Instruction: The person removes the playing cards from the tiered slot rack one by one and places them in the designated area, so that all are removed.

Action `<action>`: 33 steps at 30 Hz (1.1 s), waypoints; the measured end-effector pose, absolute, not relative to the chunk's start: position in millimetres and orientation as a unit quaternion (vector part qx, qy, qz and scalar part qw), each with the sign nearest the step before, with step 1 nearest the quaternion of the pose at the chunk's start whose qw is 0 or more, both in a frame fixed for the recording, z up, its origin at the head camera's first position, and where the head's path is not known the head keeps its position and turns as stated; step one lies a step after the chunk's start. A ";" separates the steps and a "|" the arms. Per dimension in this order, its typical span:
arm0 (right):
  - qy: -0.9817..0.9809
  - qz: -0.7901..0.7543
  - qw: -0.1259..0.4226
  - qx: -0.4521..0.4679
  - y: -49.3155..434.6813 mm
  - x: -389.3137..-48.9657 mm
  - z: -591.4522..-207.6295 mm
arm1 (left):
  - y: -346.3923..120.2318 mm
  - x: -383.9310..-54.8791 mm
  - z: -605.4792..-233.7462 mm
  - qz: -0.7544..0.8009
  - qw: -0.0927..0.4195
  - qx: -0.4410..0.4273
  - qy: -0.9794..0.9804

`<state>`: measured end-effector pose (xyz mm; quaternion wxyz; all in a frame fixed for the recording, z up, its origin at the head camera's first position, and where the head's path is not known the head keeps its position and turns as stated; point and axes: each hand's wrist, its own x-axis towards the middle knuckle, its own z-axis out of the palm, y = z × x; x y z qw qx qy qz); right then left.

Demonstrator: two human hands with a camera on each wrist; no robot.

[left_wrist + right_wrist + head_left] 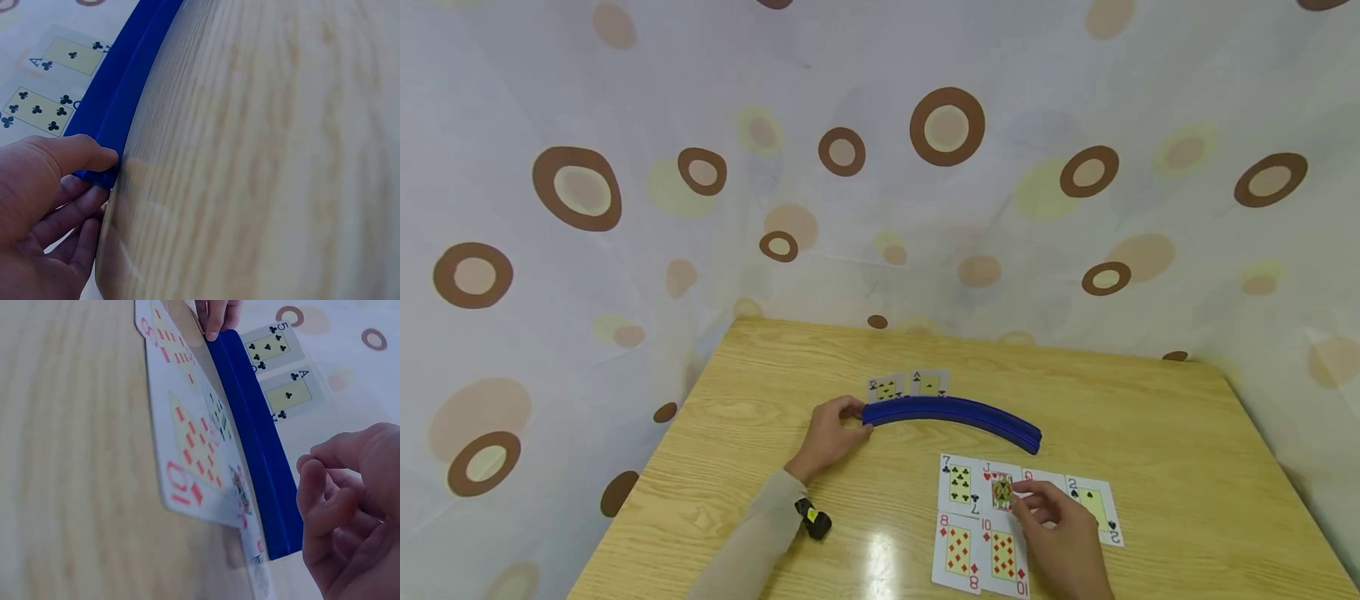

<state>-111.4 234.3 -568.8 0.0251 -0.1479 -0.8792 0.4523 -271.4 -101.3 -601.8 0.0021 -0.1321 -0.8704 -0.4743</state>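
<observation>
A curved blue card holder point(955, 409) lies on the table. A five of clubs point(886, 387) and an ace of clubs point(929, 383) stand upright in its left part. My left hand point(831, 433) grips the holder's left end between thumb and fingers. My right hand point(1060, 533) hovers over the laid-out cards, beside the jack of hearts point(1002, 490), fingers loosely bent. In the right wrist view no card shows between its fingertips. It partly covers a red card point(1037, 476) whose face I cannot fully read.
Near the right hand lie a seven of clubs point(959, 483), a two of spades point(1093, 504), an eight of diamonds point(957, 552) and a ten of diamonds point(1003, 557), all face up. A patterned curtain point(880, 192) hangs behind the wooden table point(760, 367).
</observation>
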 end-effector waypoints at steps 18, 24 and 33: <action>-0.860 0.469 0.186 -0.075 225.6 -167.0 -574.5 | -99.9 -274.1 -602.1 -0.484 0.001 -0.141 -0.864; -0.830 0.515 0.213 -0.015 228.5 -183.8 -584.9 | -100.8 -273.3 -604.7 -0.481 0.004 -0.144 -0.865; -0.792 0.558 0.243 0.050 221.3 -211.7 -591.2 | -101.2 -273.4 -604.7 -0.485 0.011 -0.142 -0.863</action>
